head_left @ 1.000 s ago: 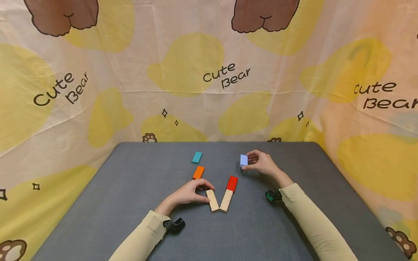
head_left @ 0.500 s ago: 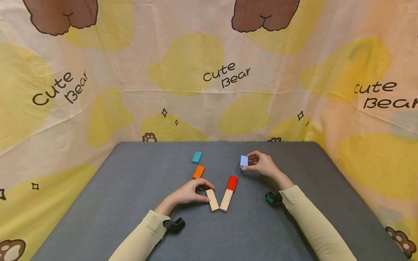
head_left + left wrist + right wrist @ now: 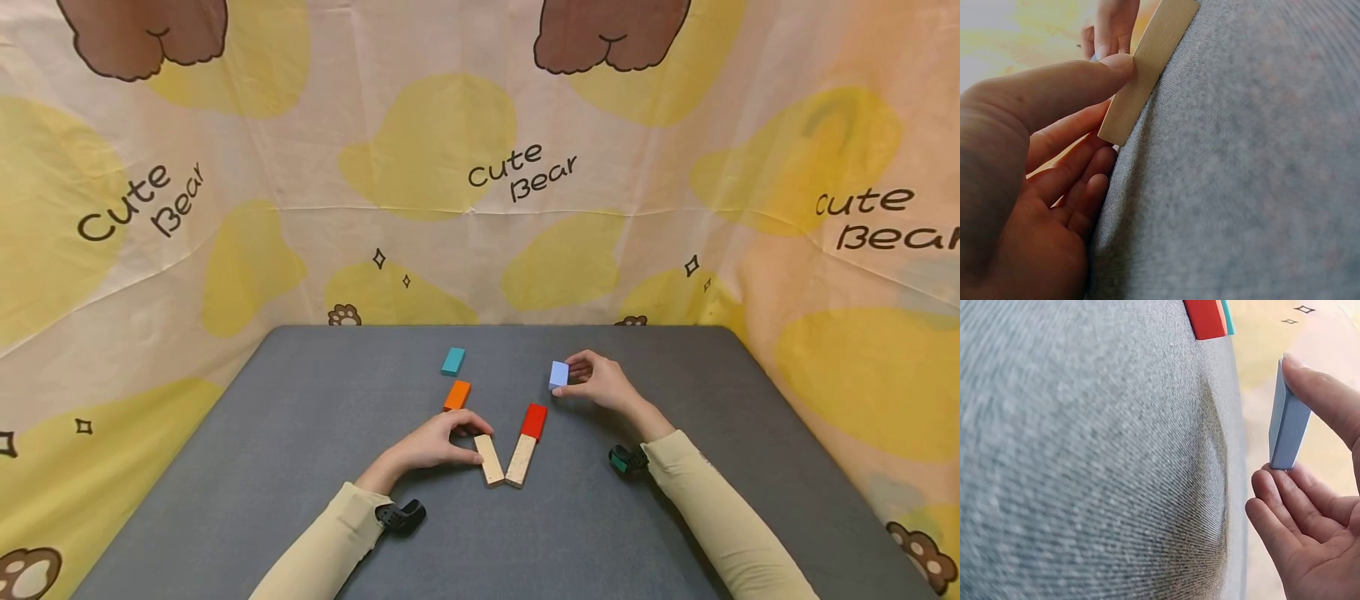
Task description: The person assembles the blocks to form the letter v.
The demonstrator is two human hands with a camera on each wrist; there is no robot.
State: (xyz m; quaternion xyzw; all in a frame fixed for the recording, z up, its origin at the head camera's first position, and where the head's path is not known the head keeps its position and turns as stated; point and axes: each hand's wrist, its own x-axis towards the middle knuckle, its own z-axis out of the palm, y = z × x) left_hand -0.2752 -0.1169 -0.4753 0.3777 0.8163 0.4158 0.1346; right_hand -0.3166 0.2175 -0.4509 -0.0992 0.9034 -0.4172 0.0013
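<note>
My left hand (image 3: 431,443) pinches a plain wooden block (image 3: 489,461) that lies on the table; in the left wrist view the thumb presses the near side of this block (image 3: 1147,75) with fingers behind it. A second plain block (image 3: 520,462) meets its near end, so the pair forms a V. Touching that one's far end is a red block (image 3: 534,422). My right hand (image 3: 602,382) holds a light blue block (image 3: 558,374) between thumb and fingertips; the right wrist view shows this block (image 3: 1290,419) raised off the table.
An orange block (image 3: 457,395) lies just beyond my left hand, partly covered by it. Farther back is a teal block (image 3: 453,362). The grey table (image 3: 480,550) ends at a printed cloth backdrop (image 3: 435,250) behind and at both sides.
My right hand has come slightly nearer with the light blue block. The left hand and the blocks on the table have stayed in place.
</note>
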